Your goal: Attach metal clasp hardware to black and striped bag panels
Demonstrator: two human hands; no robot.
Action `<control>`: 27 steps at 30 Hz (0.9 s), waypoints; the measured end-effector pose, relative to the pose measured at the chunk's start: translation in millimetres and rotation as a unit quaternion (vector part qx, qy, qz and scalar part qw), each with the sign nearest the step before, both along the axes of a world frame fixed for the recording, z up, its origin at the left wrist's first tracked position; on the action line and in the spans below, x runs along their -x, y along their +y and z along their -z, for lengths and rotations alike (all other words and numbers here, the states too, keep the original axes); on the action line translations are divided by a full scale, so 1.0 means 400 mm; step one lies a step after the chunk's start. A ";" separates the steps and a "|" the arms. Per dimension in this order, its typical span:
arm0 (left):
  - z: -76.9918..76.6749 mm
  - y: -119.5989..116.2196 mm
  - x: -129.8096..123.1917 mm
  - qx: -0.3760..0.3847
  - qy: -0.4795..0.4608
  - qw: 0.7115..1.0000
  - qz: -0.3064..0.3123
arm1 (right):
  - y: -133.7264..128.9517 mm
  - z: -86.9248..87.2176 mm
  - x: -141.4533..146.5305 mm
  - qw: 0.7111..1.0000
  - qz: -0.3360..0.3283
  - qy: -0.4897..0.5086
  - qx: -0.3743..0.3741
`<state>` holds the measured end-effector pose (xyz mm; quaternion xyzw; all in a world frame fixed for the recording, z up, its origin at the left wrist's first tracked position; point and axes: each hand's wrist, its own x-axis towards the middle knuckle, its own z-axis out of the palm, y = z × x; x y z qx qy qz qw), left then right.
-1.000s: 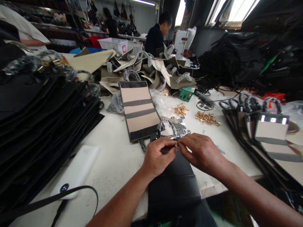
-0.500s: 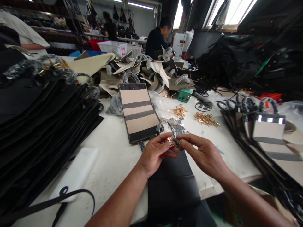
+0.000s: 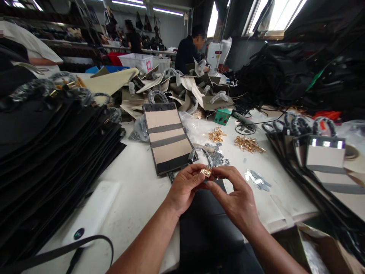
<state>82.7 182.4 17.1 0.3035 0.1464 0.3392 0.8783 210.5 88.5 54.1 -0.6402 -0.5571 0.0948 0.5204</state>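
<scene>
My left hand pinches a small gold metal fitting between thumb and fingers. My right hand is closed at the fitting's right side, its fingertips by the foot of a plastic-wrapped handle; its fingers partly hide what they grip. Below both hands a black panel hangs over the table's front edge. Behind them a beige-and-black panel lies flat. Gold pieces and grey metal plates are heaped just beyond my hands.
Black panels are stacked at the left, beside a white power bank with a cable. More gold pieces, grey strips and a green box are at right centre. Finished-looking panels stand far right. A person sits behind.
My right hand has moved down and left, its thumb now lower under the fitting. The gold fitting has turned in my fingers. Grey strips at the right have come into view.
</scene>
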 end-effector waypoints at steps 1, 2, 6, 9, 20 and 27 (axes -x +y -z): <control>0.000 -0.001 -0.001 -0.001 0.004 1.000 0.001 | 0.002 0.002 0.000 1.000 0.002 0.003 0.000; 0.001 -0.002 -0.001 -0.002 0.009 1.000 0.002 | 0.003 0.005 0.001 1.000 0.003 0.008 0.000; 0.002 -0.003 0.000 -0.013 0.017 1.000 0.010 | 0.005 0.007 -0.001 0.998 -0.010 0.053 0.016; 0.003 -0.001 0.002 -0.035 0.015 0.999 0.008 | -0.001 0.003 -0.009 0.991 -0.036 0.117 0.051; 0.002 0.005 0.008 -0.205 0.158 0.966 -0.004 | -0.034 0.015 -0.041 0.938 -0.071 0.303 0.156; -0.003 0.002 0.003 -0.318 0.207 0.924 -0.043 | -0.035 0.039 -0.023 0.912 -0.078 0.384 0.124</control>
